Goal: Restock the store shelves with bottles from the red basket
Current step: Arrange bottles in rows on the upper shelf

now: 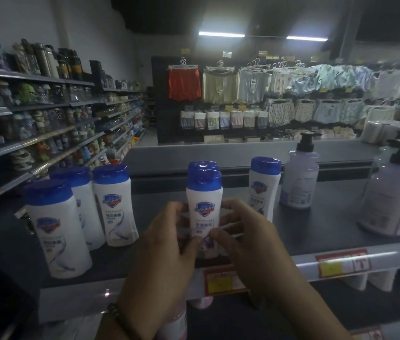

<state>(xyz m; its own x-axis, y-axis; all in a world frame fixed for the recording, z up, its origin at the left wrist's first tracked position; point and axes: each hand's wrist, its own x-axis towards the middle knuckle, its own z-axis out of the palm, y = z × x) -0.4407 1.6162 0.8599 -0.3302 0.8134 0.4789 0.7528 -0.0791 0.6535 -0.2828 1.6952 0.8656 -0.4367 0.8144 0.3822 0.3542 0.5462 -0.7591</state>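
**Item in hand.** One white blue-capped bottle [204, 204] stood upright at the near edge of the top shelf [329, 231], centre of view. The left hand [167, 239] and the right hand [245, 231] both gripped its lower half, fingers curled round the sides and thumbs meeting across the front label. The hands hid its base, so it could not be determined whether it rested on the shelf. A second blue cap [202, 166] showed directly behind it, which suggested another bottle in the same file.

**Stock in place.**
- Three matching bottles [56, 227] were grouped at the left of the shelf.
- A single bottle [265, 187] stood just right of the held one.
- Two lavender pump bottles [299, 180] stood further right.
- Bare shelf showed between the left group and the centre file, and around the pump bottles.

**Not verified.** The red basket was not in view, so the quantity left to shelve could not be assessed. The price tags [223, 278] on the shelf rail were too blurred to read.

**Judgement.** Restocking was under way, with this bottle at the placing or facing stage. Its release and any further bottles were outstanding.
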